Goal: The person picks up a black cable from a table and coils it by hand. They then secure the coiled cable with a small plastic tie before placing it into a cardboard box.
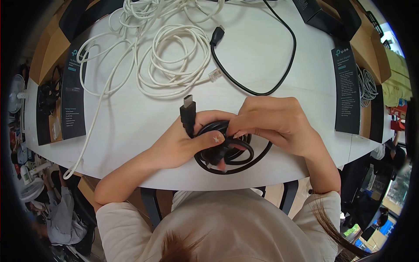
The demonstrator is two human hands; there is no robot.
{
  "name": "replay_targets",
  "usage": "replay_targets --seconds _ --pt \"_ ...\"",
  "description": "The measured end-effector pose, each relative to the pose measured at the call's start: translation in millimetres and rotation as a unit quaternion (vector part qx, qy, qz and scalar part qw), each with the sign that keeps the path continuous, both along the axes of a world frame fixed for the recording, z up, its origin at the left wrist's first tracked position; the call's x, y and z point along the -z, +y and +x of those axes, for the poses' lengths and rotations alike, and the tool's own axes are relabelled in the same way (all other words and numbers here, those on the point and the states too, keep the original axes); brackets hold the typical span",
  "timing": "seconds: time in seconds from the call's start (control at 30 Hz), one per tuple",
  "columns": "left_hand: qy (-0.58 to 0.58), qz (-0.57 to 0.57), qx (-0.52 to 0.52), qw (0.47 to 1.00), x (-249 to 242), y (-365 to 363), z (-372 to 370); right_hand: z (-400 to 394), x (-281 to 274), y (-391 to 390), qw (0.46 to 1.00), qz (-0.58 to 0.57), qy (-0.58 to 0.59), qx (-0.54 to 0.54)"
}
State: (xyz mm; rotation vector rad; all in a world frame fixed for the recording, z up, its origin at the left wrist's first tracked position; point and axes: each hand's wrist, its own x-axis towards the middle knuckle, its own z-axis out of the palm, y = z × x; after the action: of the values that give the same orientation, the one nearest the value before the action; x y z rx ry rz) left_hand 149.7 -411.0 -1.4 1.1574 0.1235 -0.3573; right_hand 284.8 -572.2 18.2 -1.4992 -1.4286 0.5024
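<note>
A coiled black HDMI cable (pixel 246 167) is held above the near edge of the table. My left hand (pixel 174 144) grips the coil, thumb across its front. One HDMI plug (pixel 188 111) sticks up beside that hand, its metal end bare. My right hand (pixel 279 124) pinches the upper right of the coil, fingertips close to my left thumb. What exactly lies between those fingertips is partly hidden. Below my left thumb the cable parts are blurred. Farther back, a second black cable (pixel 293 52) lies in a wide loop with its plug (pixel 217 36) on the table.
White network cables (pixel 174 61) lie coiled and tangled across the back left of the white table (pixel 314 87). One strand runs to the front left edge. Open tp-link boxes stand at the left (pixel 73 96) and right (pixel 347 91), with cables inside. Another dark box (pixel 318 15) is at the back right.
</note>
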Motion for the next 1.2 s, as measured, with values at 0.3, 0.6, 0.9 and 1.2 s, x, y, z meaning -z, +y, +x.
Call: replay_targets --seconds 0.3,0.6,0.9,1.2 --pt "0.015 -0.009 -0.048 0.999 -4.3 1.7 0.6 -0.1 8.0 9.2 0.995 0.042 -0.075 0.046" --pt "-0.066 -0.069 -0.240 0.966 -1.0 12.6 5.7 -9.9 4.4 3.3 0.975 -0.035 0.020 0.220" --pt "-0.056 -0.040 -0.154 0.986 1.4 6.9 2.6 -6.6 18.5 9.5 0.980 0.072 -0.080 0.170" --pt "-0.052 -0.105 -0.140 0.983 -1.2 8.1 3.3 -7.0 15.2 9.0 0.987 0.025 -0.047 0.154"
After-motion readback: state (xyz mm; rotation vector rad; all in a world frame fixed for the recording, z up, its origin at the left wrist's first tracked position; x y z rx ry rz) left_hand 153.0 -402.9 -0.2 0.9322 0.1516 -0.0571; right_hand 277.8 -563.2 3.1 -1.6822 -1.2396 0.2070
